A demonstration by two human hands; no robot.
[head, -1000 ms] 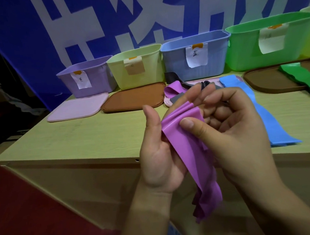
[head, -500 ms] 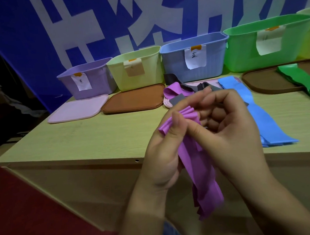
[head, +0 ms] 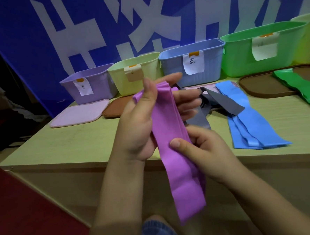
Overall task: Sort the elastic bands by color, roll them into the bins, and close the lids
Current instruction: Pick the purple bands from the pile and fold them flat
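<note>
At far left I see the purple bin [head: 90, 86], open-topped, with a paper label on its front, standing on the table [head: 61, 141]. The pink lid [head: 80, 115] lies flat just in front of it. Next to the right stands the yellow bin [head: 135, 73], also open and labelled, with a brown lid [head: 113, 110] lying before it, partly hidden by my left hand.

My left hand [head: 140, 123] is raised above the table's front edge. Its thumb presses the top end of the purple bands [head: 172, 143] against the fingers [head: 187, 101] behind, so this hand pinches the stack near its upper end. The bands hang as a flat, layered strip from that grip down past the table edge.

My right hand [head: 203, 150] pinches the same strip lower down, thumb on the near face and the other fingers curled behind it.

Behind the hands, grey bands [head: 222, 102] lie loose on the table, one overlapping another. The blue bin [head: 192, 64] stands behind them, open and labelled. To the right, blue bands [head: 250, 122] lie stretched out in a stack, running toward the front edge.

Further right stands the green bin [head: 259, 49], open and labelled, with a second brown lid [head: 261, 85] before it. Green bands [head: 301, 88] lie across that lid's right side, running off the edge of the view.
</note>
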